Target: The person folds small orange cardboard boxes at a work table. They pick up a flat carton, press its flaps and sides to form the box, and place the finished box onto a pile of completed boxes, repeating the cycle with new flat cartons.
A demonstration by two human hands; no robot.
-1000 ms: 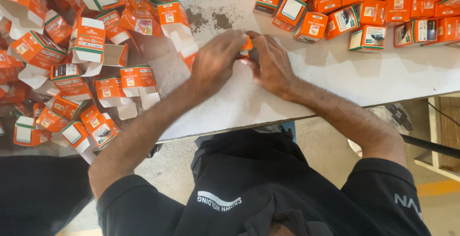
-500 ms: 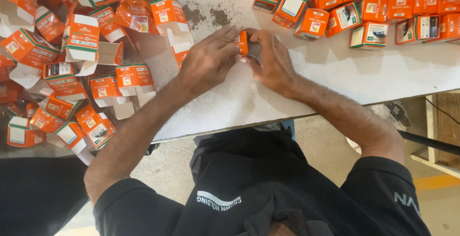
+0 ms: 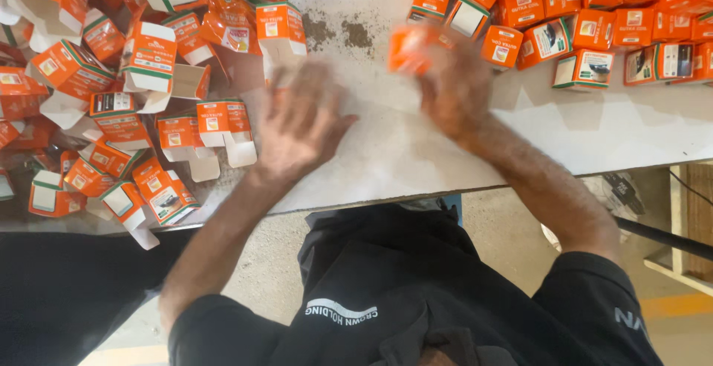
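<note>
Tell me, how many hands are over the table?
2. The left hand hovers empty near the open cartons; the right hand holds a small orange box. Both are blurred.

My right hand [image 3: 454, 87] is motion-blurred, so is the small orange box [image 3: 413, 47] in it: can't tell its flaps or how my fingers sit on it. My left hand [image 3: 301, 125] is smeared too, fingertips lost over the table [image 3: 416, 151] near the loose open boxes [image 3: 148, 69], contact w/ them unclear. Those boxes run off the left & top edges, the closed boxes [image 3: 594, 24] off the top & right; print too small to tell.
</note>
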